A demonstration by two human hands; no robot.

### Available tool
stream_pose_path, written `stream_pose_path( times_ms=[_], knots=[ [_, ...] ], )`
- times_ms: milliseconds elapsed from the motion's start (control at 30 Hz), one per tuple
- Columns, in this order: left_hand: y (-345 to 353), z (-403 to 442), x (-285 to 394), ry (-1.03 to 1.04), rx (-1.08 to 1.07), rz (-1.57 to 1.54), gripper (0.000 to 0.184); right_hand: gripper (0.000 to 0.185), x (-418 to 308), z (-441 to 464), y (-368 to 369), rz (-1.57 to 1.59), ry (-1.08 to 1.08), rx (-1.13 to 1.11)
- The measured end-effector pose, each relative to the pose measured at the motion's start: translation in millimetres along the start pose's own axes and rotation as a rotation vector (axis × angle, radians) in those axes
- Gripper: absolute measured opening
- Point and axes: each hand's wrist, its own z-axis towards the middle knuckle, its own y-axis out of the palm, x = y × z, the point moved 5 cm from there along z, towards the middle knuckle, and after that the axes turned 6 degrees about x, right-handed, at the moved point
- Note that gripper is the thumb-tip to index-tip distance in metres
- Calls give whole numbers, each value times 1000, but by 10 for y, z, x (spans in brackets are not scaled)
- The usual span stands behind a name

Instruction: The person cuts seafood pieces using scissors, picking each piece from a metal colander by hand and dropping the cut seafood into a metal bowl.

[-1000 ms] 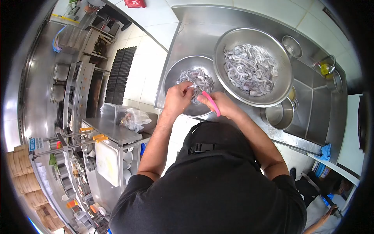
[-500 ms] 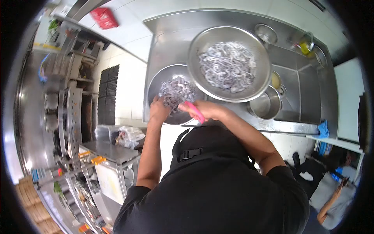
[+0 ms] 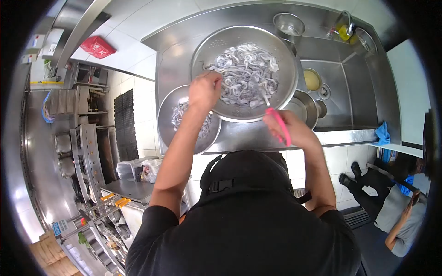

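Note:
Over the left part of a large steel colander (image 3: 286,50) is my left hand (image 3: 205,90), its fingers pinched together at the edge of a pile of grey-white squid tentacles (image 3: 246,76). What the fingertips hold, if anything, is hidden. My right hand (image 3: 297,130) grips pink-handled scissors (image 3: 278,123) by the colander's near right rim; their blades point into the tentacles. A smaller steel bowl (image 3: 166,108) sits at the lower left, partly beneath the colander and my left forearm, with more cut tentacle pieces (image 3: 178,115) in it.
Right of the colander, steel pots (image 3: 309,106) stand beside the sink (image 3: 368,101), which holds a container of yellowish contents (image 3: 312,79). A small steel bowl (image 3: 289,25) is at the back. A blue cloth (image 3: 382,133) hangs on the front edge. Another person (image 3: 400,216) sits at the lower right.
My left hand has moved from the smaller bowl up to the colander. My right hand has carried the scissors rightward, turning their blades to the colander's tentacles. The view has shifted.

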Motion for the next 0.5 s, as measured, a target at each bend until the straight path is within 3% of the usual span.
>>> stream_pose_path(
  times_ms=[267,400,500],
  knots=[
    [1404,309,-85,4,-514,450,52,66,384,-211,-792,94,-57,148],
    [1053,410,210,22,-501,119,39,66,512,-252,-888,163,-39,140],
    [590,584,354,-176,-479,-117,30,64,482,-272,-973,166,-75,120]
  ],
)
